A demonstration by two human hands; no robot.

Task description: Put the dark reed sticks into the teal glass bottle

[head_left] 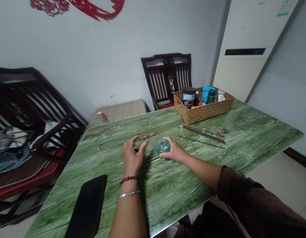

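A green wood-print table [182, 191] fills the lower part of the view. Near its middle, a small round teal glass bottle [162, 147] rests on the surface, held by the right hand [175, 151], whose fingers curl around its side. The left hand [132, 158] lies open just beside the bottle, apart from the right hand, with its fingers spread above the tabletop. A small dark object [136, 150] shows beneath them. That wrist wears a red beaded bracelet [128, 179] and a silver bangle [128, 194]. A black phone [87, 206] lies at the table's near left edge. A wicker basket [203, 105] of jars and bottles sits at the far edge, with dark chopsticks [203, 134] just in front of it. A dark wooden chair [166, 77] stands beyond the far edge.
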